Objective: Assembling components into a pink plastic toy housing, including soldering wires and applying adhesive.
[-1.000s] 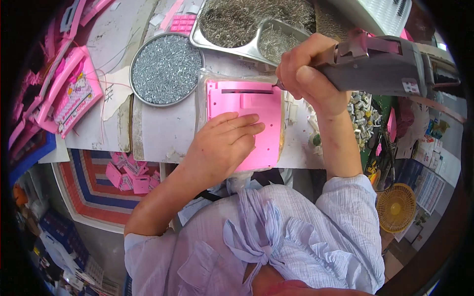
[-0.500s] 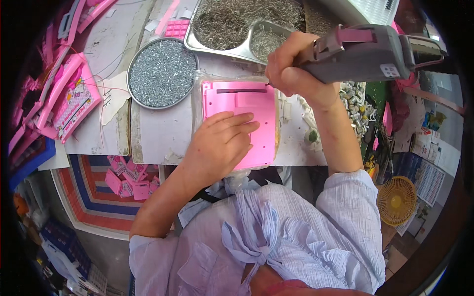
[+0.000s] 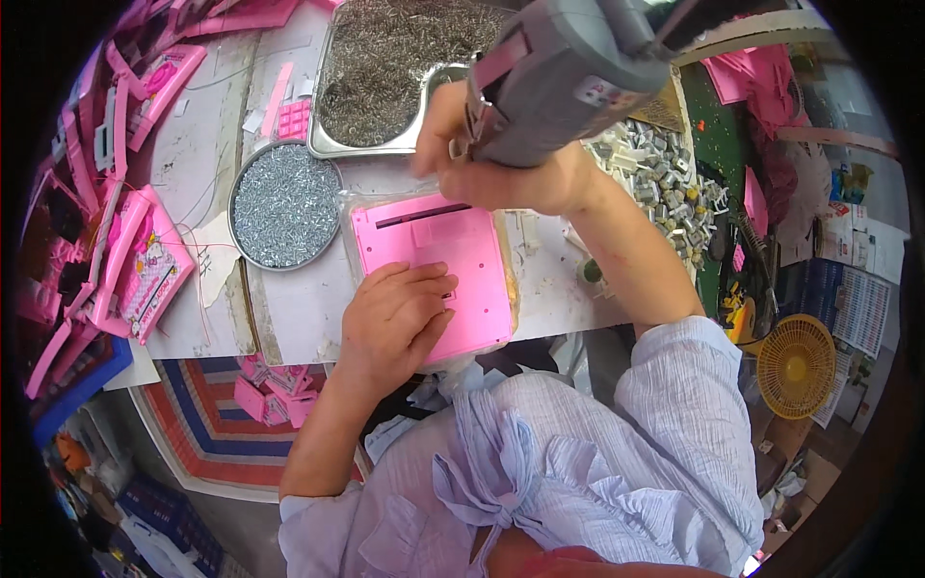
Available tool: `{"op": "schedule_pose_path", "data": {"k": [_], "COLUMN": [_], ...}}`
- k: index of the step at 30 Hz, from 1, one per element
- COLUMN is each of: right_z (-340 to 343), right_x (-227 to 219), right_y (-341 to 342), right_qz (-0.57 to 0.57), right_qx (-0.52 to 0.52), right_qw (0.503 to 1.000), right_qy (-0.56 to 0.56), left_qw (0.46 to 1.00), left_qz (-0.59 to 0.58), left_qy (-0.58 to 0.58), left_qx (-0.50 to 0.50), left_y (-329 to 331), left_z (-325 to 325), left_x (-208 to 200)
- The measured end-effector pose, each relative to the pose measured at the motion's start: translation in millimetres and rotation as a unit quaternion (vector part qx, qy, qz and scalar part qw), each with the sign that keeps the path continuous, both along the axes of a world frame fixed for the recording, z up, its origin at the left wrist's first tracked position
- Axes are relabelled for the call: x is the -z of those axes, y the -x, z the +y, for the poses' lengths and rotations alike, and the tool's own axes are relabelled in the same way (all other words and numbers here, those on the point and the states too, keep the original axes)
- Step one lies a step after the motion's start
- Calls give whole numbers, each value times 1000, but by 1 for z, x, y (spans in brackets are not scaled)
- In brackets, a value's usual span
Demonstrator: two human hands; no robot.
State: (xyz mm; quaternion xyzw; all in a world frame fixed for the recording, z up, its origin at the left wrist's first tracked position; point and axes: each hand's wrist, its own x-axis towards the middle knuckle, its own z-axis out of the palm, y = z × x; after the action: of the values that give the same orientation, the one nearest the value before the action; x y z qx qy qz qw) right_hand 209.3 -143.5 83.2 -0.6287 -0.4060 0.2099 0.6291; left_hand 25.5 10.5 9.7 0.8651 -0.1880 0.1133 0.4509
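pink panel [image 3: 438, 260] under left hand [image 3: 395, 313], fingers flat | right hand [image 3: 501, 173] fingers gripping grey screwdriver [image 3: 559, 77]

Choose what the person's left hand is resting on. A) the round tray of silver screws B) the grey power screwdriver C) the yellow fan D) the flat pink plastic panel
D: the left hand lies flat on the pink plastic panel, while the right hand grips the grey power screwdriver.

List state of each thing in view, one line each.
Pink panel: flat on the bench, pinned by the left hand.
Left hand: open, palm down.
Right hand: gripping the driver.
Driver: held over the panel's top edge.
Round dish: full of screws.
Steel tray: full of metal parts.
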Motion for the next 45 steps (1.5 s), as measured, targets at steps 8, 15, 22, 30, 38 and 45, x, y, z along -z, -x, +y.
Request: {"op": "schedule_pose_path", "data": {"k": [8,15,22,30,38,45], "right_z": [-3,-22,-51,-56,-33,37], "right_x": [14,-2,-22,-6,-19,-11], "right_y": [6,-7,-16,-17,-13,20], "right_qz": [-35,94,54,88,47,63], "right_qx": [61,-49,-88,-77,-69,-51], "right_qw": [998,980,975,969,977,978], "right_qy": [-2,-171,-194,-217,-195,-191], "left_qw": [1000,1000,999,999,999,983], "left_qz": [10,27,50,42,-13,9], "left_qy": [9,1,-7,-16,36,-84], "left_qx": [2,1,14,27,-8,-163], "left_y": [-2,-1,-1,-2,6,20], "left_z": [0,1,2,5,12,13], "left_x": [-1,0,-2,1,-1,6]}}
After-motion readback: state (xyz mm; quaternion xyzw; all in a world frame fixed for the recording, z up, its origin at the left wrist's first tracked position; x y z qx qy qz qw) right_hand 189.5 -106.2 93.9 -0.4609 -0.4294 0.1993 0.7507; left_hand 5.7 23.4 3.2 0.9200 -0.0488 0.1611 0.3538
